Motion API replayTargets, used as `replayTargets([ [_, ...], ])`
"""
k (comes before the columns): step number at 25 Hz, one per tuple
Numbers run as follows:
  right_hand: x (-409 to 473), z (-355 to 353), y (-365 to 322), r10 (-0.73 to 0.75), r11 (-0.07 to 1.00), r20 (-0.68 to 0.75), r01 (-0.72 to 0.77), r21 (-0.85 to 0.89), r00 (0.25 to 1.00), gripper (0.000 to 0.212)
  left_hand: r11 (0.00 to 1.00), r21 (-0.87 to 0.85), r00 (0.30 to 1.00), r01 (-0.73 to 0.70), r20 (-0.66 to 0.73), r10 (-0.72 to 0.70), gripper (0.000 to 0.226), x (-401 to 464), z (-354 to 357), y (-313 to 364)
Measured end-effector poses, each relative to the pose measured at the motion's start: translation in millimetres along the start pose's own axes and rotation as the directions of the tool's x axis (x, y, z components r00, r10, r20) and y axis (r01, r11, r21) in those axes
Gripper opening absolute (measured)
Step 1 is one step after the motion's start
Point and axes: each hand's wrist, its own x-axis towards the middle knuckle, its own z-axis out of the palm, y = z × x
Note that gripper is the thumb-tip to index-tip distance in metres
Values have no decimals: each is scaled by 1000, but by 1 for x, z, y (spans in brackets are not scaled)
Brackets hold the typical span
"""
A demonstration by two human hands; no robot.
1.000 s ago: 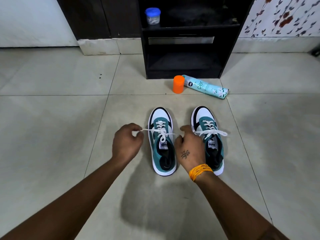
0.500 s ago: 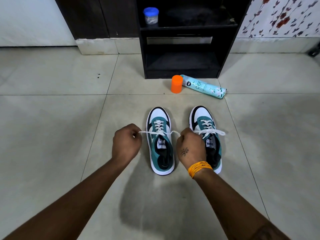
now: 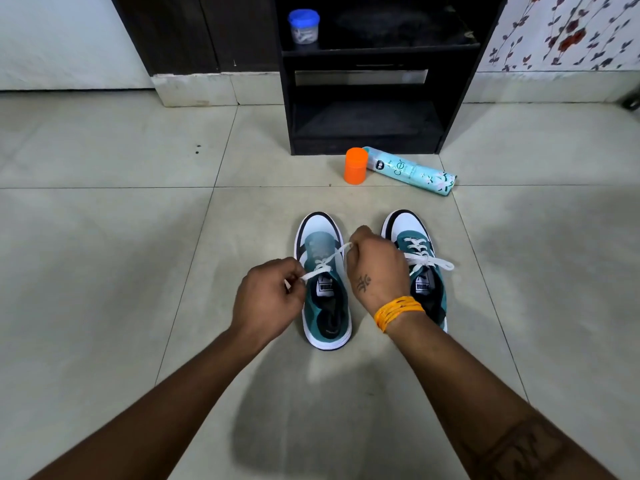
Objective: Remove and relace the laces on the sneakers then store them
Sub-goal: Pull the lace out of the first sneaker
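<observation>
Two teal, white and black sneakers stand side by side on the tiled floor, toes pointing away from me. Over the left sneaker (image 3: 325,306) a white lace (image 3: 325,263) runs slanted between my hands. My left hand (image 3: 268,299) pinches its lower end beside the tongue. My right hand (image 3: 375,268) pinches the other end, higher and farther forward, between the two shoes. The right sneaker (image 3: 420,268) keeps its white lace tied in a bow (image 3: 427,259) and is partly hidden behind my right wrist.
An orange cap (image 3: 355,166) stands on the floor next to a light-blue spray can (image 3: 412,170) lying on its side. Behind them is a black open shelf unit (image 3: 367,109) holding a blue-lidded jar (image 3: 303,26). Bare tiles spread left and right.
My hands came closer together. The right hand rose and moved forward, so the lace now slants instead of lying level across the left sneaker.
</observation>
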Motion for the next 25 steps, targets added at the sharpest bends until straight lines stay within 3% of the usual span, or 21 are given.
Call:
replayTargets([
  [4, 9, -4, -10, -206, 893, 19, 180, 412, 978, 41, 969, -189, 955, -161, 220, 202, 14, -7, -4, 12],
  [8, -11, 7, -1, 7, 848, 11, -12, 530, 1000, 23, 980, -148, 991, -135, -14, 135, 14, 10, 0, 9],
  [11, -23, 15, 1, -6, 852, 69, -31, 522, 998, 13, 985, -126, 993, -117, -37, 114, 17, 18, 10, 5],
  [21, -30, 22, -6, -80, 871, 16, 62, 487, 997, 15, 999, -14, 999, -36, -27, 35, 6, 14, 16, 17],
  [25, -30, 24, -5, -80, 878, 0, 71, 473, 997, 9, 996, -82, 996, 45, -67, -50, 7, 10, 18, 15],
])
